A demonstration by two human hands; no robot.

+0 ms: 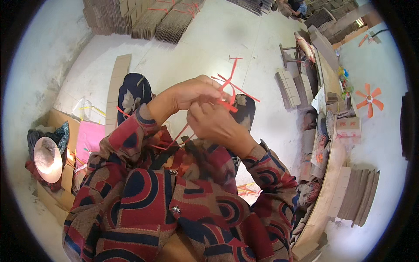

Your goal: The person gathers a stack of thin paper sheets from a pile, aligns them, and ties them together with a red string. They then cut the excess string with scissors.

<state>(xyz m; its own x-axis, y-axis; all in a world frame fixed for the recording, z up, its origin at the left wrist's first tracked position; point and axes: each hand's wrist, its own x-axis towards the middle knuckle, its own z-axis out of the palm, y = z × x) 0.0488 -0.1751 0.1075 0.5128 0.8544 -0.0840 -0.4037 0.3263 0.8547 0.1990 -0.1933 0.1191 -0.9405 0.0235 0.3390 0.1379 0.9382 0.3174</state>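
Both of my hands are raised close together above my knees, in the middle of the view. My left hand has its fingers closed on a red plastic strap, whose loose ends stick up and cross beyond the fingertips. Just below and to the right, my right hand is curled with its fingers pinched on the same strap near a bend. A further length of the strap hangs down from the hands toward my lap, where more red strands lie. The fingertips partly hide where the strap is gripped.
Tied stacks of flat cardboard stand on the floor ahead. A long cardboard strip lies by my left knee. At left is an open carton with a pink sheet. A cluttered bench and an orange fan are right.
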